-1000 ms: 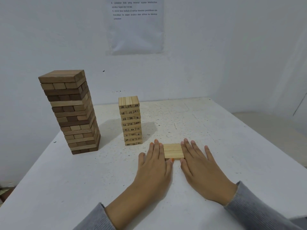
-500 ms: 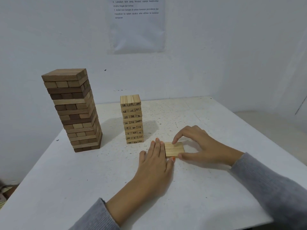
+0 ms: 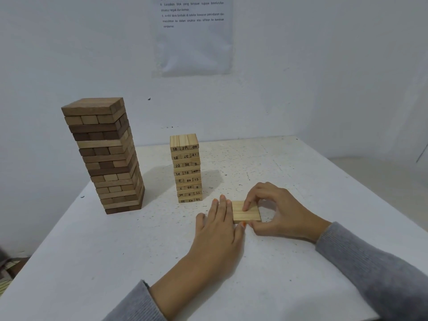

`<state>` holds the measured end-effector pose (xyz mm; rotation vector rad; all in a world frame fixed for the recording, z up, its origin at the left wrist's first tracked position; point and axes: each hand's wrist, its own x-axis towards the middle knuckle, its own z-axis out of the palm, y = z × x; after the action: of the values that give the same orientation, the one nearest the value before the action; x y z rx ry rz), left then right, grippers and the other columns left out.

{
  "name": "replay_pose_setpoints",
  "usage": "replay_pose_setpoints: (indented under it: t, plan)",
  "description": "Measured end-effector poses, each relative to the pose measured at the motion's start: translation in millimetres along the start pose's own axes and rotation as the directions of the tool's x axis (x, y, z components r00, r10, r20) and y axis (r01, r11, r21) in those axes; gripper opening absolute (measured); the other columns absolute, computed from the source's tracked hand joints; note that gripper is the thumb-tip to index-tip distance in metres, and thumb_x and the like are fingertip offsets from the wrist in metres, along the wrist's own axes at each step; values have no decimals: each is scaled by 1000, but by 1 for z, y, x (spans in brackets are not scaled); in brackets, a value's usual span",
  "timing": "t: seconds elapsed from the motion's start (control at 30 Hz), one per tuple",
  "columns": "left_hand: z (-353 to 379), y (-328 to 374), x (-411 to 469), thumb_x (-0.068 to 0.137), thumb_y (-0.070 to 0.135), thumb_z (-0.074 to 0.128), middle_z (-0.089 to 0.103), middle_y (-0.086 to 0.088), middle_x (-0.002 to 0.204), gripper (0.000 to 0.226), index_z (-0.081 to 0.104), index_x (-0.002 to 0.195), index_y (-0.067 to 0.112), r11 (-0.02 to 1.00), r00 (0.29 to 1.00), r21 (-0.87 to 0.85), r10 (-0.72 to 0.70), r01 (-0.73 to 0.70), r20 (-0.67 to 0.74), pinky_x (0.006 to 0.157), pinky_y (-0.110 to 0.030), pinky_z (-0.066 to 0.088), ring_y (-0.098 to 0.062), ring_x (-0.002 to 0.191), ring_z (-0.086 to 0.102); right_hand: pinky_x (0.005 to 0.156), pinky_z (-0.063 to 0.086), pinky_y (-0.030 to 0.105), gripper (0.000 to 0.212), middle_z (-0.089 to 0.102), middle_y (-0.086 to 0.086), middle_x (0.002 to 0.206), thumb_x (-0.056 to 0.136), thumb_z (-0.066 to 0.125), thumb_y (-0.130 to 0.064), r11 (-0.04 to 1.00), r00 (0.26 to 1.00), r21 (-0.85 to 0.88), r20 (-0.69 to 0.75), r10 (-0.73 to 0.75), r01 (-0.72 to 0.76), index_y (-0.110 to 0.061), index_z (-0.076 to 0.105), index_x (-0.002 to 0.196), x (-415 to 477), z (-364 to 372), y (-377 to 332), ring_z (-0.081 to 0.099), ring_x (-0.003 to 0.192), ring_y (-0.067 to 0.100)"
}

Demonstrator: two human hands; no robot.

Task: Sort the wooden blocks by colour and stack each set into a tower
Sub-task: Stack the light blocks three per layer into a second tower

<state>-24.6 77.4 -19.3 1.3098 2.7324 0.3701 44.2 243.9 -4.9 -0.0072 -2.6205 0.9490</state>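
A flat layer of three pale wooden blocks (image 3: 246,213) lies on the white table (image 3: 97,262) near its middle. My left hand (image 3: 220,230) lies flat on the table, its straight fingers pressing the layer's left side. My right hand (image 3: 278,209) arches over the layer from the right, forefinger on its top and thumb at its near right corner, pinching it. Behind them stands a small tower of pale numbered blocks (image 3: 187,169). A taller tower of mixed light and dark brown blocks (image 3: 104,156) stands at the left.
A printed sheet (image 3: 193,35) hangs on the white wall behind the table. The table's right edge drops off to a pale floor (image 3: 382,179). Striped items (image 3: 7,272) lie on the floor at the lower left.
My right hand lifted from lying flat beside the layer and curled over it, forefinger on top and thumb at the near corner. My left hand has stayed put.
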Motion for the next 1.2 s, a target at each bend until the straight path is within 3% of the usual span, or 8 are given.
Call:
replay_pose_setpoints:
  t: [0.13, 0.23, 0.4, 0.7, 0.83, 0.93, 1.03, 1.2]
  plan:
    - [-6, 4, -3, 88, 47, -4, -7, 2, 161, 73, 1, 153, 15, 996, 1000, -91, 2, -5, -30, 114, -27, 3, -7, 146, -9, 84, 48, 34, 24, 62, -10, 91, 59, 76, -28, 999, 998, 44, -56, -16, 18, -29, 69, 83, 0, -1, -1, 57, 93, 13]
    - [-9, 7, -2, 93, 45, 10, 6, 4, 161, 67, 16, 153, 15, 970, 972, -232, 16, -71, -233, 111, -20, 2, -4, 145, 2, 89, 49, 37, 23, 63, -8, 91, 61, 79, -31, 989, 991, 146, -134, -14, 34, -28, 70, 82, 3, -9, -9, 59, 94, 16]
    - [-30, 8, -3, 92, 55, 7, 6, 25, 154, 60, 10, 148, 34, 902, 847, -362, 6, -234, -532, 104, 0, -9, 20, 135, -4, 94, 49, 44, 23, 65, -4, 93, 63, 75, -27, 956, 970, 241, -215, -116, 168, -22, 71, 85, 23, -30, -38, 62, 96, 22]
    - [-73, -13, 4, 99, 39, 25, 38, 14, 147, 48, 39, 142, 24, 803, 590, -448, -154, -392, -792, 110, -11, 14, 5, 137, 28, 92, 48, 35, 25, 64, -6, 93, 65, 74, -29, 926, 924, 128, -198, -327, 355, -21, 69, 87, 83, -45, -91, 59, 96, 21]
    - [-86, -32, 20, 100, 34, 30, 42, 7, 148, 48, 41, 144, 17, 716, 623, -556, -215, -422, -752, 115, -45, 26, -3, 138, 33, 92, 48, 35, 24, 65, -5, 92, 62, 74, -32, 934, 931, 124, -199, -307, 334, -26, 68, 85, 111, -39, -96, 58, 95, 17]
    - [-93, -45, 29, 101, 33, 35, 47, 9, 144, 44, 46, 140, 19, 649, 662, -625, -241, -434, -710, 114, -31, 32, 3, 133, 38, 92, 47, 35, 26, 64, -7, 93, 61, 74, -37, 950, 944, 92, -173, -281, 299, -28, 68, 85, 128, -37, -95, 57, 96, 14]
    - [-96, -57, 34, 101, 30, 39, 51, 11, 140, 39, 51, 137, 20, 568, 723, -706, -257, -424, -641, 104, -11, 35, 7, 129, 41, 93, 46, 36, 26, 63, -7, 94, 66, 83, -27, 966, 964, 68, -117, -240, 249, -25, 68, 86, 140, -36, -92, 54, 96, 11]
    - [-90, -67, 38, 98, 40, 42, 49, 20, 140, 38, 56, 132, 30, 589, 724, -715, -294, -377, -624, 112, -28, 34, 9, 131, 37, 94, 47, 39, 25, 63, -8, 95, 68, 83, -19, 972, 975, 94, -77, -209, 216, -26, 68, 86, 150, -29, -86, 55, 98, 13]
